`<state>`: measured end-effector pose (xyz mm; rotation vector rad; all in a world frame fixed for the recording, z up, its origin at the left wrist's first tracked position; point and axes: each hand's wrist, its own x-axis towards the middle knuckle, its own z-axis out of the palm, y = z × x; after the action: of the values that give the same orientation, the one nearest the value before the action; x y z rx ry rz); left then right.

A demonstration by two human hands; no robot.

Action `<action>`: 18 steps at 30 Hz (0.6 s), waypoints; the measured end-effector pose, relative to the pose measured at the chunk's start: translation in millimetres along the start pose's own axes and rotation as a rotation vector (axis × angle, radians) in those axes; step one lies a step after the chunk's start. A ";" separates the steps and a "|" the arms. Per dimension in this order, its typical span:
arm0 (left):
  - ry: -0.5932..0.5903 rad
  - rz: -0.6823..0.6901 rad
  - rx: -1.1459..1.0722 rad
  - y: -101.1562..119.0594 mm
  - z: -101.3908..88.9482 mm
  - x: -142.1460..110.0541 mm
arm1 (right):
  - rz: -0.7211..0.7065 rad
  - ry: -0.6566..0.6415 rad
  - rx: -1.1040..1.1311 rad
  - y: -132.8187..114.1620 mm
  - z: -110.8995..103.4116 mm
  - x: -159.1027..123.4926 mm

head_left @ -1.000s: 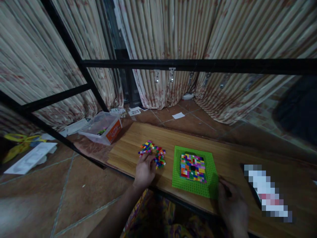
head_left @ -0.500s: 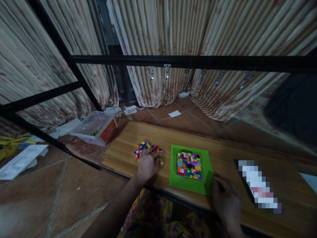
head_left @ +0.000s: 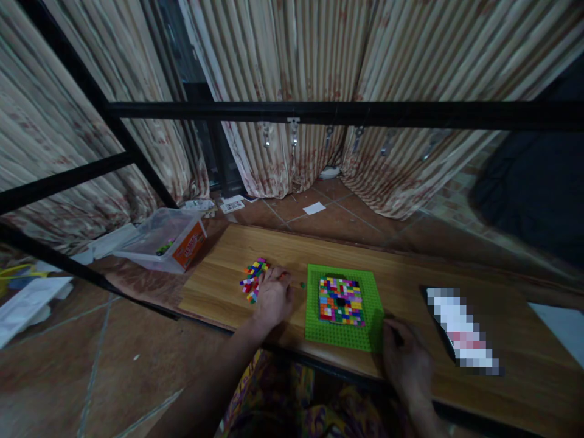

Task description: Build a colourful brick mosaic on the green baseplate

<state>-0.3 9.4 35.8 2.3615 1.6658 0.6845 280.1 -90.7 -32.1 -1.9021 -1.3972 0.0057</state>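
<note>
My left hand (head_left: 274,299) rests at the right side of a loose pile of small coloured bricks (head_left: 250,283), its fingers bent down and drawn together. A bit of orange-red shows by the fingertips, too small to name. One green brick (head_left: 302,285) lies apart, between that hand and the green baseplate (head_left: 312,328). On the baseplate sits a dense square mosaic of multicoloured bricks (head_left: 340,301) with a dark spot near its middle. My right hand (head_left: 407,358) is curled at the baseplate's right edge, thumb and forefinger against it.
A phone-like slab with a blurred screen (head_left: 460,331) lies on the wooden table (head_left: 214,286), right of the baseplate. White paper (head_left: 556,325) is at the far right. A clear plastic box (head_left: 159,240) stands left of the table. A black metal bar (head_left: 292,114) crosses beyond it.
The whole view has shifted slightly, moving the scene leftward. My left hand has moved to the pile's right side, uncovering more bricks. A green brick now lies apart near the baseplate.
</note>
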 end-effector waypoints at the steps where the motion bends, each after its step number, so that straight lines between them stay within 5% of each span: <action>1: -0.010 0.015 0.004 3.2 0.7 2.9 | -0.001 0.000 0.001 0.1 0.3 0.1; 11: -0.131 0.015 0.124 24.9 16.7 24.3 | 0.030 0.017 0.036 -5.1 1.8 -0.3; 18: -0.199 0.036 -0.118 40.3 7.0 13.0 | 0.018 0.038 0.060 -8.4 1.6 0.7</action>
<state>40.5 7.7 49.0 2.2982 1.4632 0.5180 272.9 -88.3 -28.2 -1.8557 -1.3396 0.0199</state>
